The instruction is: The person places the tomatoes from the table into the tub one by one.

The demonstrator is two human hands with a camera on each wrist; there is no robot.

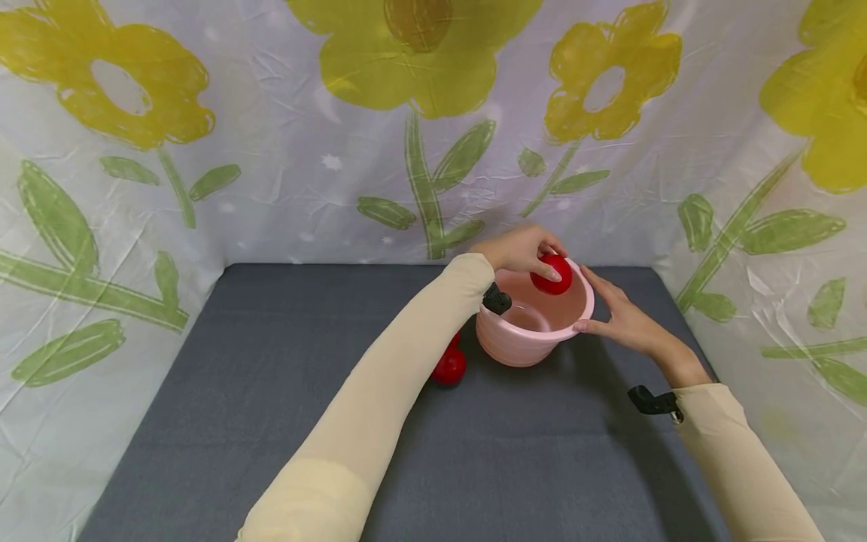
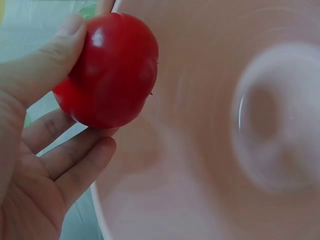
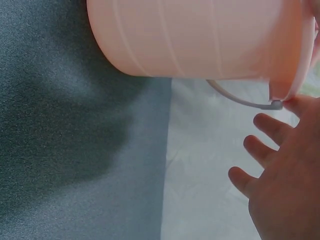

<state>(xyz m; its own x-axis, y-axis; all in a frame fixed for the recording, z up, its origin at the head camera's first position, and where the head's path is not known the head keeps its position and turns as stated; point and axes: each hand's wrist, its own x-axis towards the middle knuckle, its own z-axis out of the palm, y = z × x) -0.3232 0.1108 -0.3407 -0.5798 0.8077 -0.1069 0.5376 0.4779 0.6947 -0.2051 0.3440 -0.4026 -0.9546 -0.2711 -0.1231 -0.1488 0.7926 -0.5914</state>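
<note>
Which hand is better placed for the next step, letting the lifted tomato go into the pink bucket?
Left, most likely. The left hand already pinches the tomato at the open mouth of the pink bucket, while the right hand touches its rim and could steady it.

No lettering, label, brand, number or sign can be read in any of the three views.
</note>
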